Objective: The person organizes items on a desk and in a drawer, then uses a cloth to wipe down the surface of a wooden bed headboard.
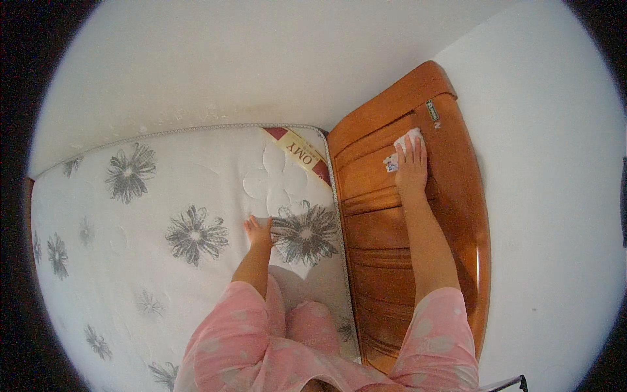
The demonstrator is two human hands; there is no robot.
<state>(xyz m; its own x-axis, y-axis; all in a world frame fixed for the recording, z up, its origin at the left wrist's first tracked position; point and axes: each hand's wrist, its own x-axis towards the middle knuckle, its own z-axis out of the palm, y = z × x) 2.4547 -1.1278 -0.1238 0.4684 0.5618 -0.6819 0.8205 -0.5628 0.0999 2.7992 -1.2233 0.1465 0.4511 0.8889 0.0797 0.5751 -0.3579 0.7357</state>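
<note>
My right hand (411,166) presses a pale cloth (409,138) flat against a brown wooden headboard (372,230), its fingers spread over the cloth. Just left of the fingers, a torn sticker (391,163) clings to the wood. A small label (431,111) is fixed higher up on the headboard. My left hand (258,230) rests on the white mattress (205,191), holding nothing, fingers apart, beside a grey printed flower. My knees in pink clothing are on the mattress.
A pale wall (196,63) with flaking patches runs along the mattress's far side. Another wall (539,196) stands behind the headboard. A red and gold corner band (299,153) crosses the mattress corner. Part of a thin dark object (509,382) shows at the bottom right.
</note>
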